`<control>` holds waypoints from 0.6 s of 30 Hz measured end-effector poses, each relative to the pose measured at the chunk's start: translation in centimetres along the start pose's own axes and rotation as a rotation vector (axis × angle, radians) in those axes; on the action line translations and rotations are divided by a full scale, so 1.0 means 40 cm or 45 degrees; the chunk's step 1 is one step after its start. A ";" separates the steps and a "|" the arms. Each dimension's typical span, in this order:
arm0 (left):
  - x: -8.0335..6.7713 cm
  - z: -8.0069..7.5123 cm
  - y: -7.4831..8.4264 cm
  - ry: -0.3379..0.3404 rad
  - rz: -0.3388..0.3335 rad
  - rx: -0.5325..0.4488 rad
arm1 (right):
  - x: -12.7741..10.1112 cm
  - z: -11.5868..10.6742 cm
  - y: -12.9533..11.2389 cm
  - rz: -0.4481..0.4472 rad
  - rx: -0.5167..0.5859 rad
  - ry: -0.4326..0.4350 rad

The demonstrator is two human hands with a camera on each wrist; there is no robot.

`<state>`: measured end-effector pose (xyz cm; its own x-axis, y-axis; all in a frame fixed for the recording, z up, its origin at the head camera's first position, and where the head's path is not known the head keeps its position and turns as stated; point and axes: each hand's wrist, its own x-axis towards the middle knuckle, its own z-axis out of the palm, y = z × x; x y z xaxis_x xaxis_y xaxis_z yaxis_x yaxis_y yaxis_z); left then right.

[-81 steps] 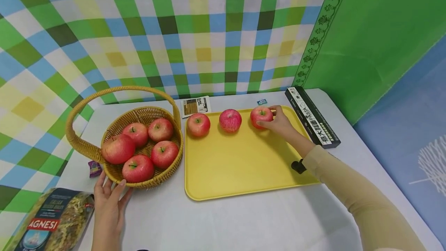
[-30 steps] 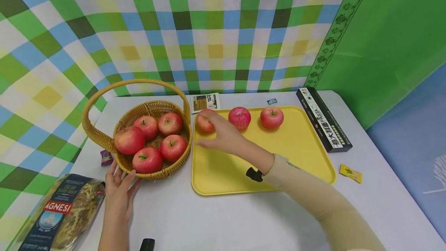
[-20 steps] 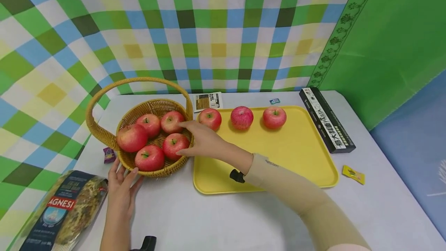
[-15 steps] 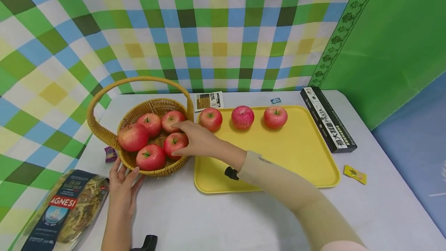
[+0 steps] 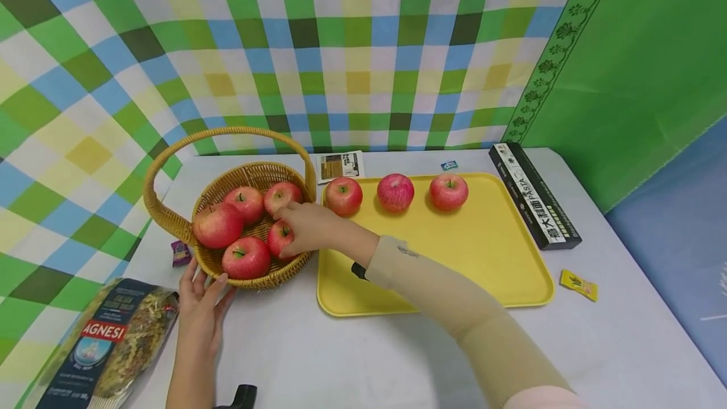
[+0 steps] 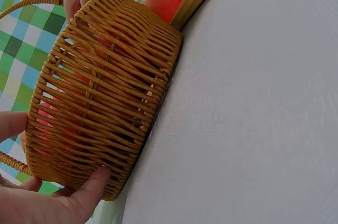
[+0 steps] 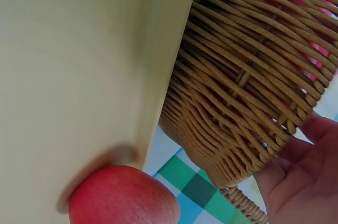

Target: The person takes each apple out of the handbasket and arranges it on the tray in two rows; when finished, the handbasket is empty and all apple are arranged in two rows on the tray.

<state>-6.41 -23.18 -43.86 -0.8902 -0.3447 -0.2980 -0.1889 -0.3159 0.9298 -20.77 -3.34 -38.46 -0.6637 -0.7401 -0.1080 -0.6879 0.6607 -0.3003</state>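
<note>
A wicker basket [image 5: 258,172] with a tall handle holds several red apples. My left hand [image 5: 195,314] grips its near-left side, thumb at the rim; in the left wrist view the fingers of this hand [image 6: 47,205] press against the woven wall. My right hand [image 5: 312,227] reaches over the right rim and grips the near-right apple [image 5: 278,237], covering part of it. The right wrist view shows this hand [image 7: 311,176] past the basket's rim, with the held apple hidden. Three more apples stand in a row along the yellow tray's [image 5: 431,257] far edge, the nearest one [image 5: 343,196] close to the basket.
A bag of pasta [image 5: 108,339] lies at the left front, near a purple packet [image 5: 180,253]. Beyond the tray are a printed card [image 5: 341,166] and a small blue packet [image 5: 449,165]. A black pasta box [image 5: 534,194] and a yellow packet [image 5: 579,284] lie to the right.
My right hand has left the rightmost apple on the tray, crossed leftward into the basket, and its fingers have closed round an apple there. My left hand has stayed at the basket.
</note>
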 end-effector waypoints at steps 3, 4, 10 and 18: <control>0.001 -0.001 -0.004 -0.007 -0.003 -0.009 | 0.005 0.002 -0.005 0.035 -0.041 -0.033; 0.000 -0.001 -0.005 -0.010 -0.004 -0.013 | 0.006 0.003 -0.006 0.045 -0.052 -0.038; -0.002 -0.002 -0.004 -0.008 -0.011 -0.027 | 0.011 0.008 -0.011 0.069 -0.082 -0.025; 0.003 0.001 0.001 0.019 -0.018 -0.025 | 0.005 0.000 -0.016 0.048 -0.084 0.016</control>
<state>-6.54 -23.20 -43.86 -0.8811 -0.3533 -0.3144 -0.1931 -0.3381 0.9211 -20.48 -3.93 -38.31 -0.6930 -0.7131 -0.1058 -0.6798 0.6953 -0.2332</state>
